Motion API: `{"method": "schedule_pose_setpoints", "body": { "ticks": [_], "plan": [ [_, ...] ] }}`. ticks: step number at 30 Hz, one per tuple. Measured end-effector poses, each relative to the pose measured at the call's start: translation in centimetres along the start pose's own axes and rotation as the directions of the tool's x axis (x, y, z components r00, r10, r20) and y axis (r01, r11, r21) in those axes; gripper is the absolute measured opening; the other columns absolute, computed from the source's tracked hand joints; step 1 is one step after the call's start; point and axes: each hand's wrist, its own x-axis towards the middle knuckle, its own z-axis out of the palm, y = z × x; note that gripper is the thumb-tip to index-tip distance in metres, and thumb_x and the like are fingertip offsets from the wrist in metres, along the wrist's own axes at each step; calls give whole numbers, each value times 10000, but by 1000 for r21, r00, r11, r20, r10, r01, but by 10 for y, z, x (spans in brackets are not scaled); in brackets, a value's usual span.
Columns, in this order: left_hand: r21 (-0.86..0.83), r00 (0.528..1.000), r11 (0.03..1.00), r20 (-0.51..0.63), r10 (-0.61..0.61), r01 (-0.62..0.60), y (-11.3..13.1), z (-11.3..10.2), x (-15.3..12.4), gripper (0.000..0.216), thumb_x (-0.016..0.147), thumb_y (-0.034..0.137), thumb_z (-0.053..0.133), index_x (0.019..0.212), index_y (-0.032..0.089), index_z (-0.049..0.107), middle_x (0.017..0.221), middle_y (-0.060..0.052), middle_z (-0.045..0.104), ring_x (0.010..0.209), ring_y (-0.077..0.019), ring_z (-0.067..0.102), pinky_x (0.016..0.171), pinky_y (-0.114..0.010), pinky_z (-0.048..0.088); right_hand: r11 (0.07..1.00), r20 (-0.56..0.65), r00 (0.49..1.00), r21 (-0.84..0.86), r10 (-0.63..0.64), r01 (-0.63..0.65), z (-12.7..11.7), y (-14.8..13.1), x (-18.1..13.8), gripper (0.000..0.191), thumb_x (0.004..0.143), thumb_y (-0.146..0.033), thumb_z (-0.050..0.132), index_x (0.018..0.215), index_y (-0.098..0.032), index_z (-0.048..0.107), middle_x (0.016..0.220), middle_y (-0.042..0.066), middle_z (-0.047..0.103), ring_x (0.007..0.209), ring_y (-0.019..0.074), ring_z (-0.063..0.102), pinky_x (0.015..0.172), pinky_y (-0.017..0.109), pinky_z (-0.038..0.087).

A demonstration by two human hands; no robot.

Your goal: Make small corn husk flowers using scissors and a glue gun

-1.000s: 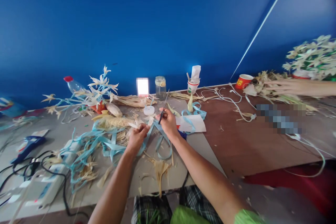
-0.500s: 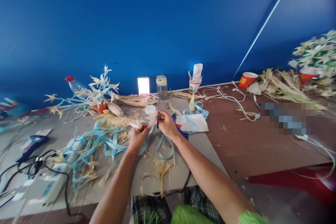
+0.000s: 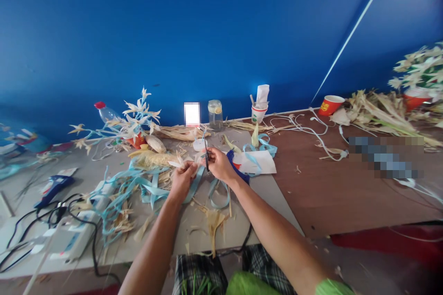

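My right hand (image 3: 218, 164) is closed around small dark scissors (image 3: 206, 156), blades pointing up and slightly left. My left hand (image 3: 182, 178) is closed in a pinch on a pale corn-husk strip (image 3: 197, 160) right beside the blades. Both hands hover over a tangle of light blue ribbon (image 3: 138, 189) and dry husk scraps (image 3: 213, 221) on the grey table (image 3: 194, 239). A white sheet of paper (image 3: 258, 162) lies just right of my right hand.
A husk-flower arrangement in a red pot (image 3: 133, 122), a plastic bottle (image 3: 105, 111), a glass jar (image 3: 215, 114) and a paper cup (image 3: 258, 111) stand along the blue wall. A glue gun (image 3: 51, 186), power strip (image 3: 78, 239) and black cables lie left. White cords, a red cup (image 3: 331, 104) and husk piles cover the brown table (image 3: 332, 193).
The scissors swung from leaning right to nearly upright and came closer to my left hand. Another person's arm at the far right went out of view. The camera shifted slightly.
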Motion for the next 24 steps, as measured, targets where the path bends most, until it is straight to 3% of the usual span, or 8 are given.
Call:
{"method": "schedule_pose_setpoints", "body": {
  "ticks": [5, 9, 13, 18, 24],
  "plan": [
    [-2, 999, 1000, -35, 10, -10, 1, -4, 2, 379, 587, 474, 763, 652, 166, 551, 553, 69, 417, 479, -49, 388, 479, -180, 359, 994, -17, 999, 105, 28, -26, -3, -1, 3, 413, 589, -252, 704, 966, -176, 553, 689, -21, 627, 625, 124, 593, 605, 240, 459],
    [88, 999, 996, 39, 25, -29, -5, -6, 4, 373, 629, 480, 739, 639, 157, 552, 523, 70, 381, 464, -41, 323, 459, -177, 284, 990, -3, 1000, 139, 13, -12, 0, -1, 1, 437, 588, -237, 702, 991, -175, 543, 734, -13, 650, 622, 119, 610, 616, 242, 483],
    [148, 992, 988, 124, 28, -46, -8, -8, 5, 349, 643, 457, 740, 664, 147, 580, 501, 71, 371, 456, -40, 282, 445, -188, 206, 998, -21, 1000, 64, -6, 7, 1, 0, 0, 393, 599, -219, 686, 974, -171, 577, 723, -4, 665, 666, 142, 634, 609, 243, 488],
    [-39, 997, 999, 80, 21, -18, -1, -6, 3, 345, 628, 445, 754, 641, 154, 569, 470, 76, 353, 442, -45, 297, 460, -193, 238, 996, -216, 976, 84, -13, 32, -4, 0, 5, 375, 617, -259, 661, 971, -165, 583, 689, -13, 656, 643, 142, 621, 586, 240, 474],
    [-133, 986, 991, 163, 21, 1, -2, 0, 1, 397, 614, 477, 759, 779, 133, 648, 486, 74, 365, 444, -44, 314, 464, -194, 253, 987, -441, 898, 146, 5, 66, 0, 0, 4, 424, 642, -313, 641, 1023, -153, 547, 732, 2, 644, 668, 148, 612, 613, 259, 490]
  ]
}}
